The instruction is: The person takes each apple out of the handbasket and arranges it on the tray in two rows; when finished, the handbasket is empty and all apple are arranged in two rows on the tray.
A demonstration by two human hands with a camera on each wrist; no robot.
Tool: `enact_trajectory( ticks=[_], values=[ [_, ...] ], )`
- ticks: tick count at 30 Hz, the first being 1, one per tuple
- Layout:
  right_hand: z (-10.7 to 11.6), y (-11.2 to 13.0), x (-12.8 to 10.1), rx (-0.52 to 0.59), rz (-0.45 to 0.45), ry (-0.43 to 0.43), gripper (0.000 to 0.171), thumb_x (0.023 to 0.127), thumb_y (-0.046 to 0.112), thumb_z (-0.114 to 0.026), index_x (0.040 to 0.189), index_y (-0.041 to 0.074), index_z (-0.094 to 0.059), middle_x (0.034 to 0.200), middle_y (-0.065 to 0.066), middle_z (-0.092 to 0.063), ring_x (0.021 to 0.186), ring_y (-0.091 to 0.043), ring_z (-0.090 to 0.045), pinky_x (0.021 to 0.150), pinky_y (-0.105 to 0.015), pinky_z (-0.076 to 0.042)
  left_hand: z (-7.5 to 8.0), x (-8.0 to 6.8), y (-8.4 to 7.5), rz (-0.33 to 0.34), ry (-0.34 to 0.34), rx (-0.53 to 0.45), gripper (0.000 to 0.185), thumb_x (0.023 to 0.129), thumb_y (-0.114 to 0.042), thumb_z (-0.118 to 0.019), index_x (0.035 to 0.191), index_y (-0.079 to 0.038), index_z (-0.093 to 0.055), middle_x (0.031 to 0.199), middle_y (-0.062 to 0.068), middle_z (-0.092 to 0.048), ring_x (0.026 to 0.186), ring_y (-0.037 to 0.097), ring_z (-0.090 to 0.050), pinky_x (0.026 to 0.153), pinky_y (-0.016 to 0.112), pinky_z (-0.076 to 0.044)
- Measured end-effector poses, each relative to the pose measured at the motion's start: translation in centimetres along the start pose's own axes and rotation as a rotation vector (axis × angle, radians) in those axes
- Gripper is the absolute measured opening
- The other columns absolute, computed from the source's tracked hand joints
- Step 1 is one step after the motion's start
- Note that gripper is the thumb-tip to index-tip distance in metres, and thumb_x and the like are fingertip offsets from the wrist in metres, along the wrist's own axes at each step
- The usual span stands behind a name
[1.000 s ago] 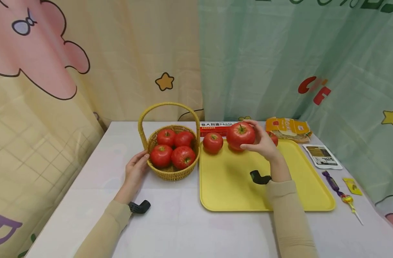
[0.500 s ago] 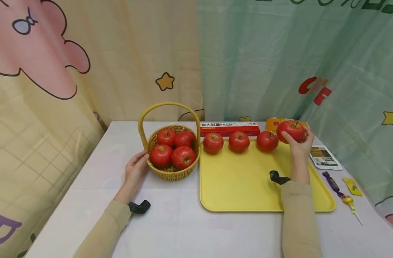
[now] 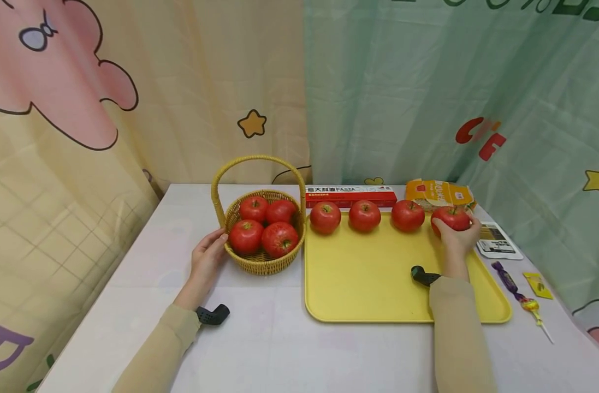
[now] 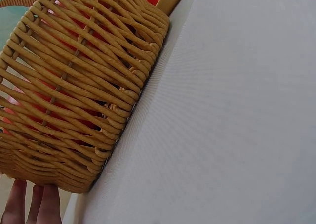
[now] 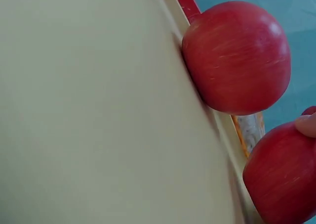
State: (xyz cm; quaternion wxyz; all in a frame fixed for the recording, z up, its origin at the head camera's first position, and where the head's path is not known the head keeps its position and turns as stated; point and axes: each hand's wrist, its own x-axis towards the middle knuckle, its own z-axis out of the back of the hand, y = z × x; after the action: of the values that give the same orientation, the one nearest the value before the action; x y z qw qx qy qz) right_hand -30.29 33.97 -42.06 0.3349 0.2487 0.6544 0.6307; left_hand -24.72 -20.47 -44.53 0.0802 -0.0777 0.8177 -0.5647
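Note:
My right hand (image 3: 460,241) grips a red apple (image 3: 451,217) at the back right corner of the yellow tray (image 3: 363,273). In the right wrist view this apple (image 5: 281,177) is close over the tray's rim, a fingertip (image 5: 307,126) on its top. Three more apples stand in a row along the tray's back edge, the nearest one (image 3: 408,215) just to its left. My left hand (image 3: 207,262) rests against the left side of a wicker basket (image 3: 265,267) that holds several apples. The left wrist view shows straight fingers (image 4: 48,206) touching the basket's woven wall.
Behind the tray lie a red pasta box (image 3: 350,196) and an orange food packet (image 3: 439,194). Right of it are a white pouch (image 3: 498,240), a purple-wrapped candy (image 3: 504,276), a lollipop (image 3: 530,304) and a small yellow packet (image 3: 537,285). The basket's tall handle (image 3: 257,158) arches upward.
My right hand has carried the apple rightward past the others, then lowered it to the tray's back right corner. The left hand and basket have stayed in place.

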Motion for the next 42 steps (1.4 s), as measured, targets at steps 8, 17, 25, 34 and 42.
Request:
enact_trajectory(
  ticks=[8, 17, 25, 34, 42],
  values=[
    [0.2, -1.1, 1.0, -0.037, 0.022, -0.005, 0.091, 0.073, 0.029, -0.081, 0.146, 0.027, -0.028, 0.151, 0.006, -0.024, 0.137, -0.01, -0.022, 0.11, -0.022, -0.02, 0.0, 0.0, -0.1, 0.021, -0.003, 0.003, 0.039, 0.09, -0.019, -0.065, 0.125, -0.004, -0.055, 0.119, 0.0, -0.055, 0.097, 0.009, -0.058, 0.088, 0.022, -0.047],
    [0.1, -1.3, 1.1, -0.17, 0.159, 0.035, 0.081, 0.083, 0.031, -0.071, 0.149, 0.023, -0.024, 0.153, 0.005, -0.022, 0.139, -0.009, -0.018, 0.111, -0.021, -0.015, 0.1, 0.2, 0.0, 0.01, -0.013, -0.009, 0.033, 0.09, -0.016, -0.065, 0.121, -0.006, -0.059, 0.118, 0.002, -0.057, 0.094, 0.008, -0.059, 0.086, 0.022, -0.048],
    [-0.1, -0.4, 0.1, -0.002, 0.113, -0.017, 0.072, 0.085, 0.024, -0.07, 0.146, 0.023, -0.032, 0.151, 0.005, -0.027, 0.137, -0.009, -0.023, 0.108, -0.022, -0.024, 0.3, 0.3, 0.2, 0.004, -0.008, -0.004, 0.029, 0.089, -0.018, -0.067, 0.117, -0.011, -0.063, 0.122, 0.003, -0.056, 0.093, 0.008, -0.06, 0.084, 0.021, -0.049],
    [-1.7, 4.6, -4.6, 0.194, 0.35, -0.027, 0.049, 0.089, 0.016, -0.065, 0.133, 0.016, -0.045, 0.139, -0.003, -0.041, 0.128, -0.013, -0.035, 0.104, -0.024, -0.032, 0.2, 0.2, 0.1, 0.025, -0.006, 0.002, 0.039, 0.089, -0.018, -0.066, 0.124, -0.004, -0.056, 0.118, 0.001, -0.056, 0.091, 0.008, -0.059, 0.084, 0.021, -0.049],
    [-4.1, 9.3, -11.2, 0.446, 0.405, 0.22, 0.043, 0.087, 0.008, -0.067, 0.125, 0.011, -0.048, 0.126, -0.003, -0.046, 0.12, -0.02, -0.044, 0.099, -0.024, -0.039, 0.1, 0.1, -0.1, 0.026, -0.008, 0.002, 0.033, 0.089, -0.018, -0.066, 0.12, -0.007, -0.059, 0.114, -0.002, -0.057, 0.092, 0.008, -0.059, 0.084, 0.021, -0.049]
  ],
)
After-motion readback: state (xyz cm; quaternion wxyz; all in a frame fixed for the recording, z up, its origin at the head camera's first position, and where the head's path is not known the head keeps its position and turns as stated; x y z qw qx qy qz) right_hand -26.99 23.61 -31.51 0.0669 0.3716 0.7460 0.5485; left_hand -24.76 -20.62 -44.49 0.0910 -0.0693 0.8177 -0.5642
